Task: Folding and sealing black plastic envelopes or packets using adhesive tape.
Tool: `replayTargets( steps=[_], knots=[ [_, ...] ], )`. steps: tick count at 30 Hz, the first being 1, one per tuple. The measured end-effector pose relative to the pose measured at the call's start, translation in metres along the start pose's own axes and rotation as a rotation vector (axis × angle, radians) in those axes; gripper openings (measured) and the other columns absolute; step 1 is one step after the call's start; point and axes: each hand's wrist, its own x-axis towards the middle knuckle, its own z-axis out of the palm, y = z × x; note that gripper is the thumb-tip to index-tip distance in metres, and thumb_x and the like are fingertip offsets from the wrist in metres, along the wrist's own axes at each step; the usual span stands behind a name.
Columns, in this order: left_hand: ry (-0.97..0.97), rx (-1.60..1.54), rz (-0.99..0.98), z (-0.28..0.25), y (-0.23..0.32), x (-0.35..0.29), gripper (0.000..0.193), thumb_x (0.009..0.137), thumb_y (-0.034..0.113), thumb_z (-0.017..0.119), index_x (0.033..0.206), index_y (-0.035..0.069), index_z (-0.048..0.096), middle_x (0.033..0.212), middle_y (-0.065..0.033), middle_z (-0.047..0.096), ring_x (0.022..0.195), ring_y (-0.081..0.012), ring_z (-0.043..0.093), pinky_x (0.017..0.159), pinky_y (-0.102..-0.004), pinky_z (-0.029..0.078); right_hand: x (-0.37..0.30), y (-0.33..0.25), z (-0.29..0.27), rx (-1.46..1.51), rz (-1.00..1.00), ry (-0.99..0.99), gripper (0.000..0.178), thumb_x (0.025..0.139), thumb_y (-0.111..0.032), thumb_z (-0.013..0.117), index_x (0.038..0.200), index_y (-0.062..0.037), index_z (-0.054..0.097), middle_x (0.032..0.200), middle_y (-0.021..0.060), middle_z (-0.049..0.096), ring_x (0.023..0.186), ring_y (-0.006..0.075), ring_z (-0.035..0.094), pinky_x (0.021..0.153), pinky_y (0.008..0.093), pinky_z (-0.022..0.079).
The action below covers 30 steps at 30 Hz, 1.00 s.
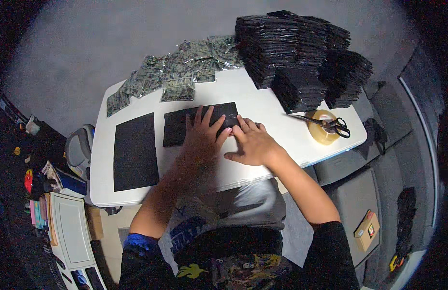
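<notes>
Near, left: a white cabinet (70, 227) is standing beside your table. Near, right: a small tan box (368, 231) is lying on a grey sofa (348, 193). Near, centre: your forearms are reaching over the near edge of a white table (291, 140) with rounded corners.

Right hand (257, 144), one: you are resting its fingertips at the right end of a flat black piece (177, 129); its thumb is pointing left, apart from the fingers, so it is pinching nothing visible.

Left hand (203, 129), one: you are spreading it palm down over the middle of the same piece, fingers fanning toward the far edge, thumb nearing your right hand.

Black piece, one: it is lying lengthwise across the middle of the table, under both hands.

Black sheet (135, 152), one: it is lying flat to the left, just beside the piece but apart.

Tape roll (322, 138), one, yellowish: it is sitting far right; black-handled scissors (339, 126) are lying across it, blades pointing left.

Camouflage packets (179, 90), several, in clear wrapping: they are spreading along the far left edge.

Black packets (270, 46), many: they are standing in tall piles, far right.
</notes>
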Motion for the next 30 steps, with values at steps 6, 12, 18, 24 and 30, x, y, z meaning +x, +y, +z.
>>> replayTargets(
  steps=[6,12,18,24,30],
  knots=[
    [0.016,-0.045,0.107,0.005,0.003,0.004,0.053,0.102,0.049,0.057,0.139,0.012,0.065,0.156,-0.0244,0.043,0.148,-0.0486,0.033,0.113,-0.0783,0.026,0.0,0.0,0.006,-0.046,-0.01,0.071,0.088,0.086,-0.072,0.065,0.14,-0.0048,0.047,0.162,0.036,0.031,0.147,0.0475,0.038,0.116,0.0592,0.034],
    [0.052,-0.033,0.032,-0.015,-0.014,-0.011,0.043,0.102,0.037,0.061,0.135,0.011,0.068,0.151,-0.0231,0.048,0.147,-0.0478,0.036,0.113,-0.0764,0.028,-0.004,0.002,-0.002,0.004,-0.016,0.019,0.084,0.087,-0.069,0.066,0.138,-0.0041,0.049,0.159,0.0371,0.034,0.146,0.0505,0.039,0.116,0.0594,0.035],
    [0.144,-0.454,0.114,-0.058,-0.034,-0.047,0.024,0.096,0.024,0.071,0.11,0.005,0.072,0.121,-0.0193,0.065,0.123,-0.04,0.058,0.103,-0.0496,0.048,-0.017,0.008,0.001,0.182,-0.039,0.124,0.066,0.092,-0.047,0.073,0.143,-0.0106,0.053,0.157,0.0352,0.039,0.139,0.0521,0.047,0.116,0.052,0.041],
    [-0.263,-0.495,-0.16,-0.074,-0.016,-0.111,0.023,0.091,0.026,0.078,0.098,0.005,0.071,0.094,-0.0141,0.067,0.099,-0.0363,0.063,0.09,-0.0478,0.053,-0.036,-0.014,-0.013,0.409,-0.053,0.17,0.05,0.091,-0.036,0.076,0.133,-0.0116,0.064,0.157,0.0281,0.044,0.129,0.0492,0.057,0.111,0.0508,0.046],
    [-0.063,-0.528,0.122,-0.084,0.007,-0.137,0.032,0.086,0.027,0.083,0.107,0.004,0.073,0.107,-0.0154,0.066,0.106,-0.0353,0.061,0.094,-0.0457,0.053,-0.056,-0.03,-0.013,0.316,-0.143,0.275,0.044,0.091,-0.032,0.077,0.129,-0.0123,0.067,0.154,0.0236,0.049,0.134,0.0452,0.055,0.112,0.0492,0.045]
  ],
)
